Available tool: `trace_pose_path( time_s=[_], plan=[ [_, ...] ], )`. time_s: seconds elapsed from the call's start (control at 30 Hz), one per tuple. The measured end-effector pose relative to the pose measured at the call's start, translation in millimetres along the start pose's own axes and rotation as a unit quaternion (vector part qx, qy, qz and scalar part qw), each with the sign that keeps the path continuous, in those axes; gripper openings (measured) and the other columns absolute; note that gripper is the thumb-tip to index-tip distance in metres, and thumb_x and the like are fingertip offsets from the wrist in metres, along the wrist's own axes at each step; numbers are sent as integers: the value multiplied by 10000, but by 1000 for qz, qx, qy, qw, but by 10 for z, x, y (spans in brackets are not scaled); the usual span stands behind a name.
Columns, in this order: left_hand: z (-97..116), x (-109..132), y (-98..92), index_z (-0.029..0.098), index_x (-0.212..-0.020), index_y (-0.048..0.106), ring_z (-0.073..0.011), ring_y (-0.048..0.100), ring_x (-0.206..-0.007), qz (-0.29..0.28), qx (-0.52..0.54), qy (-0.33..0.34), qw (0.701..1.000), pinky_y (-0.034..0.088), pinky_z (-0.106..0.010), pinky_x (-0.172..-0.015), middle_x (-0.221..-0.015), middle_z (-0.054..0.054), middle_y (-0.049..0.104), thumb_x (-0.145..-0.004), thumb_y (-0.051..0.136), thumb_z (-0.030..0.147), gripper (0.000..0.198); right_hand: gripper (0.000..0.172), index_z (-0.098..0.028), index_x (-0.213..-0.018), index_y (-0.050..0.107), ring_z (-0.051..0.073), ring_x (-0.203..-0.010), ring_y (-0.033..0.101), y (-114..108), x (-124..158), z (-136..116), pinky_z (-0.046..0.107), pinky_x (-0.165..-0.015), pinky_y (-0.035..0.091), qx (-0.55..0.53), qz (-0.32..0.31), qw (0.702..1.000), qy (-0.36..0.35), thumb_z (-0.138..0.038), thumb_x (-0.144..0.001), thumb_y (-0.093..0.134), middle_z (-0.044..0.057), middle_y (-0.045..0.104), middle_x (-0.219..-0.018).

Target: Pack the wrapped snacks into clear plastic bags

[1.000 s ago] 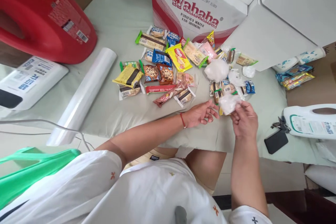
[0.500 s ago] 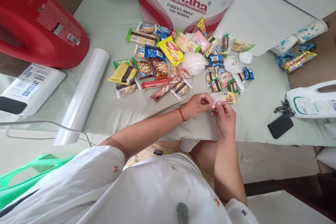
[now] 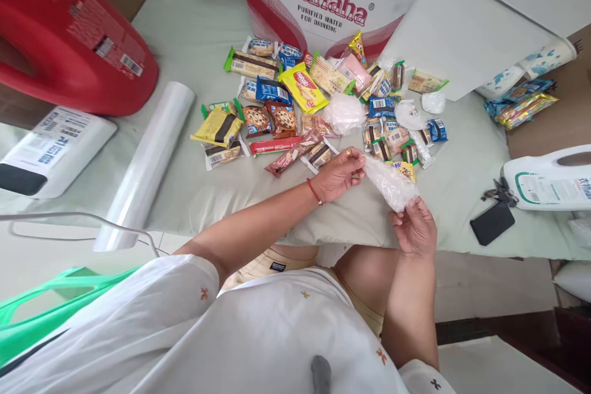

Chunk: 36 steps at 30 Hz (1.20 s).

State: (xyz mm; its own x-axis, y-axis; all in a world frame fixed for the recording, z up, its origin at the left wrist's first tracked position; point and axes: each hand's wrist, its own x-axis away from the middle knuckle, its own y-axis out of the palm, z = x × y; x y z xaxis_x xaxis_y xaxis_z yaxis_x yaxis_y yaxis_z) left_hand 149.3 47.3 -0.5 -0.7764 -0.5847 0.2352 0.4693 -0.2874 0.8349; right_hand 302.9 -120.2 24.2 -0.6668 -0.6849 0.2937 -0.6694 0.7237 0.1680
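1. Head view, left hand (image 3: 342, 172): its thumb and fingers pinch the upper-left end of a clear plastic bag (image 3: 391, 186); a red bracelet (image 3: 315, 191) circles the wrist.
2. Head view, right hand (image 3: 415, 226): its fingertips grasp the bag's lower-right end, so the crinkled plastic stretches slantwise between both hands.
3. Head view, the bag's place: it is held over the near part of the cloth-covered surface (image 3: 258, 200), partly hiding a yellow snack packet (image 3: 406, 170).
4. Head view, beyond the hands: many wrapped snacks lie spread out, among them a yellow Nabati packet (image 3: 303, 87), with a crumpled plastic bundle (image 3: 344, 114) near it. The Wahaha carton (image 3: 323, 9) stands behind them.
5. Head view, sides: a plastic roll (image 3: 146, 163) and a red jug (image 3: 115, 68) are at left; a black case (image 3: 492, 223) and a white bottle (image 3: 545, 183) are at right.
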Motion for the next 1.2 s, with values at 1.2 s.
trace_pose_path(
  time_s=[1.2],
  plan=[
    [-190,33,-64,137,-971,761,-218,740,-992,-54,-53,-26,997,549,-348,-892,-1035,-110,777,-738,875,597,528,286,-207,-916,651,68,-551,421,130,103,141,203,-481,351,144,222,944,-197,-413,-776,793,-57,548,-726]
  ],
)
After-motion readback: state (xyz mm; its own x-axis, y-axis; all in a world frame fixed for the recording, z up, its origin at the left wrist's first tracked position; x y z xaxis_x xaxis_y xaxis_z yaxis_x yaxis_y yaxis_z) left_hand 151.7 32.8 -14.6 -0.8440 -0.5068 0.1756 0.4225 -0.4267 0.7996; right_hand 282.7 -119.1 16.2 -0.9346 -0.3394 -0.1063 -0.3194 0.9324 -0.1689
